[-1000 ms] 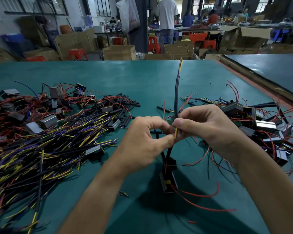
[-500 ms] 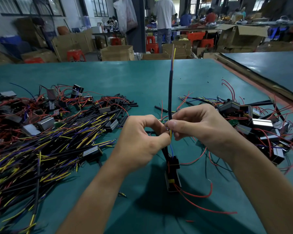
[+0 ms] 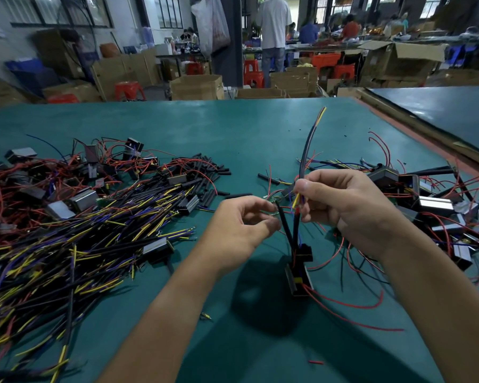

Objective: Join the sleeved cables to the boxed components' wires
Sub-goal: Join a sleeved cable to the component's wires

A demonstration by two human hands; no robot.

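The right hand (image 3: 351, 208) pinches the lower end of a long dark-grey sleeved cable (image 3: 305, 150), yellow and blue cores showing at its thumb, the cable standing up from the fingers. The left hand (image 3: 241, 230), just beside it, pinches the top of a black-sleeved lead (image 3: 287, 230) rising from a small black rectangular boxed component (image 3: 297, 277) below and between both hands, over the green table (image 3: 233, 134); a heap of yellow, purple and black cables (image 3: 67, 244) lies left of the left hand
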